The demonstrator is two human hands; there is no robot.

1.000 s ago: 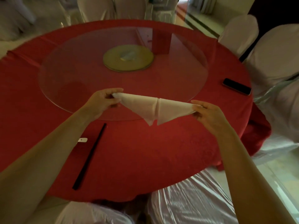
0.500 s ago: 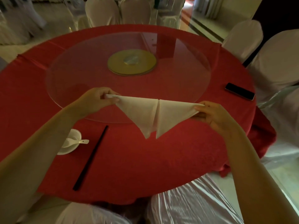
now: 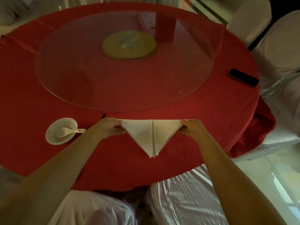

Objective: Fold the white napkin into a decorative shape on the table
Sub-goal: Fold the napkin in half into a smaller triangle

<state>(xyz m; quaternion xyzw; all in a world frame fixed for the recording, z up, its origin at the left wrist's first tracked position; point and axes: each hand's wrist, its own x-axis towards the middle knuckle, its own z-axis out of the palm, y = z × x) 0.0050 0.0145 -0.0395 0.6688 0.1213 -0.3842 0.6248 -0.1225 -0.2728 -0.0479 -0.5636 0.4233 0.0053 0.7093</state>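
The white napkin [image 3: 151, 135] is folded into a downward-pointing triangle with a centre seam, lying on the red tablecloth [image 3: 113, 164] near the table's front edge. My left hand [image 3: 108, 129] pinches its left corner. My right hand [image 3: 193, 129] pinches its right corner. The tip points toward me.
A glass turntable [image 3: 81, 82] with a gold disc [image 3: 129, 45] fills the table's middle. A white bowl with a spoon [image 3: 60, 130] sits to the left; a black chopstick tip [image 3: 103, 116] shows behind my left hand. A black phone [image 3: 243, 77] lies at right. White-covered chairs [image 3: 276, 46] surround the table.
Both hands have brought the napkin down and toward me, from above the turntable's rim onto the tablecloth. The bowl and spoon have come into view at left.
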